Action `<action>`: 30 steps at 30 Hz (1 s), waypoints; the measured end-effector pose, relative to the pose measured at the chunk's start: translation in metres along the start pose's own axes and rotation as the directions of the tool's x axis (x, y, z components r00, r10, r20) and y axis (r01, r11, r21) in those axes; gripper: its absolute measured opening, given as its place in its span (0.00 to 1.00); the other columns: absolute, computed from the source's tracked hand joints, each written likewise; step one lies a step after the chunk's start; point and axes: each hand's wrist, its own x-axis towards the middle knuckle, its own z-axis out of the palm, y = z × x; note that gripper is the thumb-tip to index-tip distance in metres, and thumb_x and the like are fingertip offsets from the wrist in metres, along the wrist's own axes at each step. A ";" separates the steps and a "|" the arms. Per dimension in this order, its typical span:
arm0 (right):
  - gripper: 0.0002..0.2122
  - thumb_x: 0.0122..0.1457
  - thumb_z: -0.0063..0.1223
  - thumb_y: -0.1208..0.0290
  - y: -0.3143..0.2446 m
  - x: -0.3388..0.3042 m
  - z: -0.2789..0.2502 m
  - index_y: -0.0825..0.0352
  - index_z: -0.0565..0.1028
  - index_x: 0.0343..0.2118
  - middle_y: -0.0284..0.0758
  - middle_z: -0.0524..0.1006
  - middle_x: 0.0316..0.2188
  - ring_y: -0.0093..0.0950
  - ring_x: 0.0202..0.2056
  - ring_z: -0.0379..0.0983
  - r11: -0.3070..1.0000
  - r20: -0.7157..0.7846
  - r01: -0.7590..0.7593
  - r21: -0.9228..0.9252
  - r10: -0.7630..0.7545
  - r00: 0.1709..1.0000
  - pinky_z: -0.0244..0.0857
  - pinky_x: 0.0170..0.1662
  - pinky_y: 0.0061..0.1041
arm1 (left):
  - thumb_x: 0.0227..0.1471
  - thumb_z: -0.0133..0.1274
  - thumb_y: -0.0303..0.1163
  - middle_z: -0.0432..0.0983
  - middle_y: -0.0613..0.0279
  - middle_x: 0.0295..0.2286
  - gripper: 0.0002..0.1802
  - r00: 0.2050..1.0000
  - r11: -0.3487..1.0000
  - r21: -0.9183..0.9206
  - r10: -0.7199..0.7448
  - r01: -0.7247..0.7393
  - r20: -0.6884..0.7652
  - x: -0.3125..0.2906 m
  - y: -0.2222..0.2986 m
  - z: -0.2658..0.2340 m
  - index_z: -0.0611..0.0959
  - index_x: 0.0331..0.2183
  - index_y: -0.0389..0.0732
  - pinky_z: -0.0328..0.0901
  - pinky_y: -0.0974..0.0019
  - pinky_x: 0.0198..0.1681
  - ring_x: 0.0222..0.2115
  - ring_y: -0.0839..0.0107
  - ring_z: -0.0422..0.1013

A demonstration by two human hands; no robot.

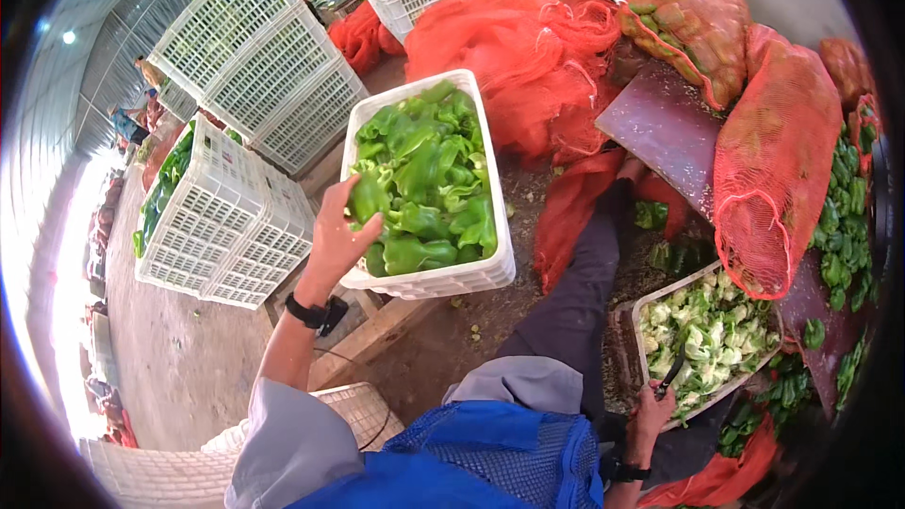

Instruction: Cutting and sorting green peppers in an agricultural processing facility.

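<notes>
My left hand (341, 228) reaches over the near-left edge of a white crate (497, 190) heaped with green bell peppers (419, 179). Its thumb and fingers close round one slightly blurred pepper (370, 200) on top of the heap. Low on the right, my right hand (652, 407) grips a small knife (672, 369) with a dark, curved blade. The knife's tip lies over a pale-rimmed tub (643, 319) full of cut pale-green pepper cores (712, 330).
Stacked white crates (259, 66) stand to the left, more (222, 217) nearer. Red mesh netting (500, 47) lies beyond the pepper crate. Filled red mesh sacks (778, 151) and a purplish board (660, 132) are at right, with loose peppers (839, 245). A wooden beam (386, 339) crosses the floor.
</notes>
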 end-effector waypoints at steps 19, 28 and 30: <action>0.05 0.63 0.61 0.73 -0.043 0.012 -0.013 0.65 0.76 0.37 0.23 0.72 0.22 0.14 0.20 0.64 0.990 -0.242 0.098 -0.102 -0.120 0.963 0.56 0.22 0.21 | 0.47 0.66 0.22 0.78 0.44 0.51 0.25 0.970 0.905 0.361 0.170 -0.224 0.175 -0.075 -0.159 0.028 0.83 0.50 0.36 0.66 0.49 0.62 0.56 0.45 0.72; 0.16 0.56 0.71 0.64 -0.088 0.063 -0.008 0.70 0.78 0.40 0.40 0.79 0.30 0.35 0.31 0.77 0.720 -0.197 0.282 -0.635 -0.503 0.842 0.70 0.35 0.35 | 0.50 0.59 0.18 0.79 0.45 0.43 0.20 0.976 0.922 0.326 0.216 -0.208 0.011 -0.041 -0.032 0.033 0.83 0.48 0.33 0.69 0.51 0.53 0.45 0.45 0.75; 0.19 0.55 0.72 0.61 -0.091 0.076 0.001 0.70 0.78 0.40 0.45 0.80 0.31 0.43 0.33 0.80 0.594 -0.089 0.318 -0.739 -0.554 0.828 0.72 0.37 0.39 | 0.53 0.55 0.16 0.80 0.46 0.42 0.19 0.957 0.914 0.292 0.291 -0.281 0.010 -0.045 0.028 0.047 0.84 0.48 0.33 0.69 0.53 0.52 0.44 0.47 0.76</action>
